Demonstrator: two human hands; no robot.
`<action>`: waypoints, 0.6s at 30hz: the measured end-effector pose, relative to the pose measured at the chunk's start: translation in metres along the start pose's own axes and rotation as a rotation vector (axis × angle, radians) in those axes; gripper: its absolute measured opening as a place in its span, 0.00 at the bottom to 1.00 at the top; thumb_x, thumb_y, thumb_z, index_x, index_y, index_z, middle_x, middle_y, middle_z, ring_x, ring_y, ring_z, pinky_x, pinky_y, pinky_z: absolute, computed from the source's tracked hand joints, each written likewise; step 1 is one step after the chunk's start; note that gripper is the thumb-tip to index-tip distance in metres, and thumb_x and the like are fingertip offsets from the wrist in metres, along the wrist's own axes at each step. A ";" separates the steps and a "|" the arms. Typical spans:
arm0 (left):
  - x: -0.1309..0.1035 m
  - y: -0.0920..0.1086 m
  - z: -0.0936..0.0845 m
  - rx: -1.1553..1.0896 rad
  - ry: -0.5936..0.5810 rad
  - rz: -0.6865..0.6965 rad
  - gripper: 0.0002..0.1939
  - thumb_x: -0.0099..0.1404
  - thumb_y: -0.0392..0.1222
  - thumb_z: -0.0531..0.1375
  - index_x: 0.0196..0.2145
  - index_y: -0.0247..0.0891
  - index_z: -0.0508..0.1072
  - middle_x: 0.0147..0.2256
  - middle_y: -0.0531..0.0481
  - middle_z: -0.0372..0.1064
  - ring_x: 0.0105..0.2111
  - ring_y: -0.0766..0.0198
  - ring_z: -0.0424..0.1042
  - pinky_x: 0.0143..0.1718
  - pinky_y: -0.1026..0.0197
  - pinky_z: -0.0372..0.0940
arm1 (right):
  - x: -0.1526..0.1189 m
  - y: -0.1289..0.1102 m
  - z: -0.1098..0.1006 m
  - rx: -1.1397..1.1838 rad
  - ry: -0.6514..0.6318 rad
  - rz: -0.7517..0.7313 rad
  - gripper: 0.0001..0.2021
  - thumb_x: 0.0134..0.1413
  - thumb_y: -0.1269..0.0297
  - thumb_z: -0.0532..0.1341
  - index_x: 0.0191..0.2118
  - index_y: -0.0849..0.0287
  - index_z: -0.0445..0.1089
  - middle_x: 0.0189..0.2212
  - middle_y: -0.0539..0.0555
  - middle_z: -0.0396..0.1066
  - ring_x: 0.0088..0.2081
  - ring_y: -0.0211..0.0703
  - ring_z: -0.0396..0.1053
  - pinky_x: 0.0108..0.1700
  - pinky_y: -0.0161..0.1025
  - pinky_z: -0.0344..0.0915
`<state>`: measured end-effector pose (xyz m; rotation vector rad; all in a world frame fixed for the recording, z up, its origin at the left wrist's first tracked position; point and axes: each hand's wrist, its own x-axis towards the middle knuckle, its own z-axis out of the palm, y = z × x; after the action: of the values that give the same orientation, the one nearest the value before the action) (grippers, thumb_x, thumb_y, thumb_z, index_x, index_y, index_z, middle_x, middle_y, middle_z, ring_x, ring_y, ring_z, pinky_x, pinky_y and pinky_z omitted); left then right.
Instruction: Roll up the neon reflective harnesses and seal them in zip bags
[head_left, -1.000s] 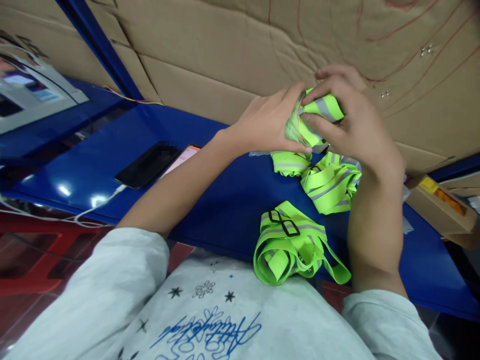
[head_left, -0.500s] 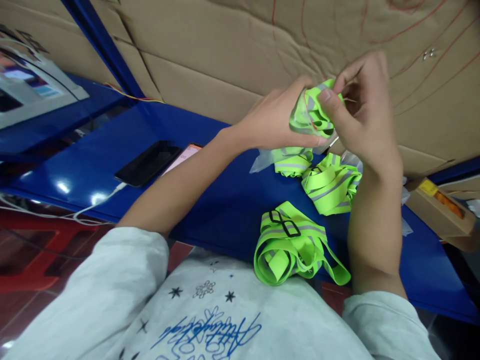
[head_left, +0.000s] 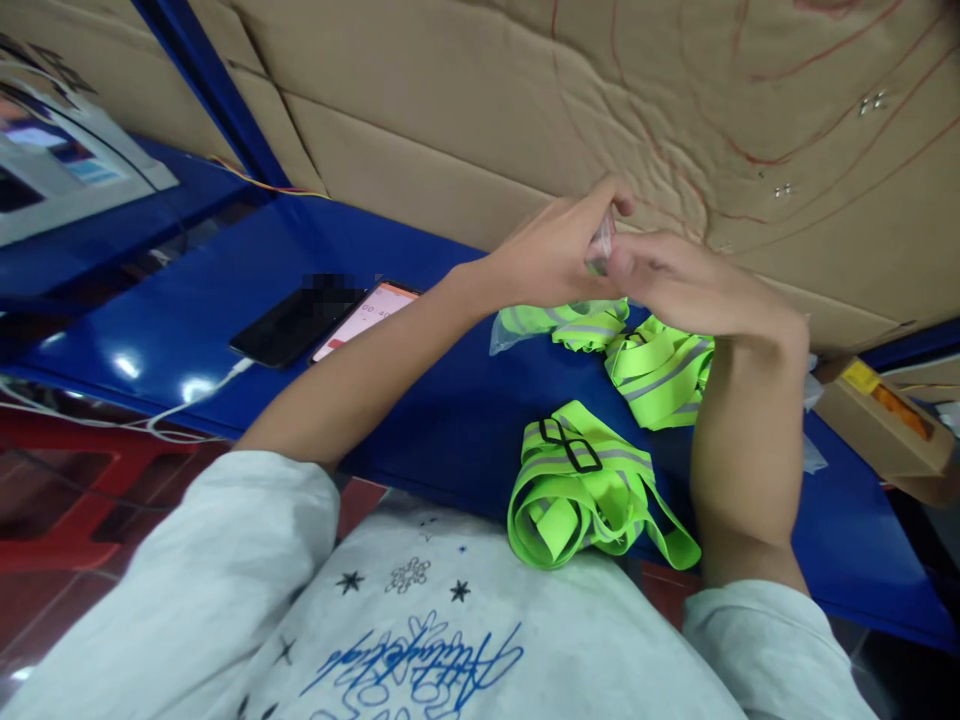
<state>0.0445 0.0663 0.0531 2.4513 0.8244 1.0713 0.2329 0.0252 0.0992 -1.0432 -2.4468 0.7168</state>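
Above the back of the blue shelf, my left hand [head_left: 559, 250] is closed round a clear plastic bag [head_left: 602, 240] with a bit of green in it; most of the bundle is hidden by the hands. My right hand [head_left: 675, 280] meets it from the right, thumb and fingers pressed at the bag's end. Below them lie a green reflective strap bundle [head_left: 592, 325], partly beside clear plastic, and another bundle [head_left: 660, 375]. A larger rolled strap bundle [head_left: 585, 490] with black buckles rests at the shelf's front edge.
Two phones lie at the left, a black one [head_left: 292, 320] with a white cable and a lit one [head_left: 364, 320]. Brown cardboard [head_left: 465, 110] stands behind the blue shelf [head_left: 435, 430]. An open carton [head_left: 877, 425] is at the right, a red stool [head_left: 75, 500] at lower left.
The bagged green bundle has turned and is now mostly covered by my hands. My right hand has moved down and left, against my left hand.
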 end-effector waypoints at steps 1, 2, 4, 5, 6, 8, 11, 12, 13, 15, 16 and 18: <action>-0.001 0.002 0.001 -0.001 -0.005 0.000 0.27 0.61 0.48 0.69 0.55 0.43 0.66 0.44 0.48 0.76 0.43 0.55 0.75 0.43 0.56 0.63 | 0.002 0.002 0.000 -0.008 -0.050 -0.042 0.37 0.57 0.22 0.55 0.30 0.58 0.69 0.25 0.49 0.59 0.29 0.36 0.53 0.32 0.38 0.53; -0.002 0.004 0.002 -0.005 -0.006 -0.001 0.28 0.62 0.48 0.68 0.56 0.42 0.65 0.44 0.47 0.76 0.42 0.55 0.75 0.43 0.56 0.63 | 0.005 0.004 0.000 -0.008 -0.091 -0.080 0.35 0.59 0.25 0.56 0.30 0.58 0.68 0.25 0.48 0.57 0.28 0.34 0.50 0.30 0.37 0.50; -0.005 0.010 0.003 -0.027 -0.020 0.000 0.33 0.62 0.51 0.70 0.59 0.39 0.63 0.46 0.44 0.75 0.43 0.56 0.75 0.43 0.56 0.64 | 0.007 0.011 -0.004 0.020 -0.132 -0.129 0.31 0.63 0.31 0.58 0.31 0.59 0.70 0.24 0.47 0.58 0.27 0.32 0.51 0.29 0.35 0.49; -0.006 0.014 0.003 -0.058 -0.044 0.000 0.38 0.60 0.52 0.72 0.61 0.39 0.61 0.48 0.43 0.75 0.45 0.55 0.76 0.44 0.56 0.66 | 0.006 0.015 -0.007 0.034 -0.145 -0.145 0.29 0.64 0.34 0.60 0.31 0.60 0.72 0.23 0.47 0.60 0.27 0.32 0.53 0.29 0.34 0.51; -0.009 0.019 0.002 -0.105 -0.080 -0.007 0.43 0.57 0.53 0.74 0.63 0.40 0.60 0.51 0.42 0.74 0.48 0.54 0.76 0.46 0.56 0.67 | 0.005 0.017 -0.009 0.043 -0.149 -0.152 0.28 0.64 0.36 0.62 0.30 0.59 0.74 0.23 0.47 0.63 0.27 0.32 0.55 0.29 0.34 0.52; -0.015 0.028 -0.003 -0.240 -0.142 -0.048 0.51 0.52 0.53 0.78 0.66 0.43 0.59 0.58 0.42 0.71 0.55 0.52 0.75 0.52 0.56 0.69 | -0.001 0.019 -0.012 0.057 -0.120 -0.164 0.23 0.62 0.39 0.65 0.33 0.57 0.79 0.26 0.48 0.72 0.28 0.34 0.63 0.31 0.35 0.60; -0.029 0.036 -0.014 -0.490 -0.150 -0.149 0.48 0.59 0.57 0.74 0.69 0.45 0.57 0.61 0.44 0.71 0.57 0.52 0.76 0.52 0.58 0.71 | -0.011 0.018 -0.002 0.161 0.140 -0.193 0.15 0.62 0.46 0.68 0.42 0.51 0.83 0.38 0.49 0.81 0.39 0.40 0.76 0.43 0.40 0.71; -0.034 0.037 -0.016 -0.593 -0.129 -0.210 0.45 0.64 0.60 0.70 0.70 0.46 0.56 0.60 0.44 0.73 0.54 0.54 0.78 0.49 0.59 0.72 | -0.013 0.017 0.006 0.219 0.276 -0.202 0.13 0.62 0.47 0.69 0.43 0.49 0.83 0.40 0.48 0.81 0.42 0.41 0.77 0.47 0.41 0.73; -0.040 0.035 -0.017 -0.711 -0.120 -0.281 0.41 0.68 0.62 0.66 0.71 0.47 0.56 0.58 0.45 0.75 0.51 0.55 0.79 0.45 0.60 0.73 | -0.014 0.016 0.014 0.276 0.416 -0.216 0.12 0.61 0.48 0.70 0.42 0.48 0.83 0.40 0.47 0.81 0.43 0.41 0.78 0.49 0.42 0.74; -0.052 0.030 -0.012 -0.966 -0.159 -0.435 0.33 0.71 0.64 0.61 0.67 0.47 0.66 0.54 0.46 0.79 0.45 0.57 0.82 0.40 0.61 0.74 | -0.016 0.016 0.031 0.327 0.604 -0.238 0.11 0.60 0.48 0.70 0.38 0.49 0.82 0.39 0.47 0.81 0.43 0.42 0.78 0.48 0.43 0.75; -0.057 0.026 -0.008 -1.083 -0.215 -0.490 0.30 0.69 0.63 0.64 0.61 0.44 0.73 0.52 0.45 0.80 0.43 0.57 0.82 0.39 0.61 0.75 | -0.018 0.017 0.039 0.312 0.634 -0.250 0.12 0.61 0.48 0.69 0.35 0.50 0.81 0.40 0.48 0.81 0.44 0.42 0.78 0.49 0.44 0.75; -0.066 0.018 0.001 -1.236 -0.282 -0.553 0.25 0.63 0.57 0.72 0.52 0.40 0.80 0.49 0.45 0.82 0.40 0.58 0.82 0.38 0.62 0.75 | -0.024 0.019 0.050 0.247 0.617 -0.253 0.15 0.65 0.51 0.67 0.29 0.54 0.76 0.45 0.51 0.80 0.47 0.43 0.77 0.53 0.45 0.73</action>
<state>0.0164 0.0108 0.0254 1.1826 0.4496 0.6545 0.2321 0.0034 0.0448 -0.7057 -1.8564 0.5007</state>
